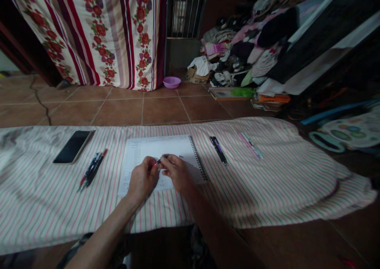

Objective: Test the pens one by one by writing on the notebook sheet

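Observation:
Over an open spiral notebook (169,142), my two hands meet with fingertips pinched close together. A small pen (157,163), dark with a pinkish-red part, shows between them; much of it is hidden by my fingers. My left hand (141,178) is closed on its red end. My right hand (177,173) pinches the dark end. A small dark piece (181,156) lies on the page just beyond my right hand; its kind is too small to tell.
On the striped cloth (237,189), a phone (73,147) and several pens (92,169) lie left. Right of the notebook are two dark pens (218,150) and some pastel pens (251,146). A purple basin (171,82) and a clothes heap (237,47) are beyond.

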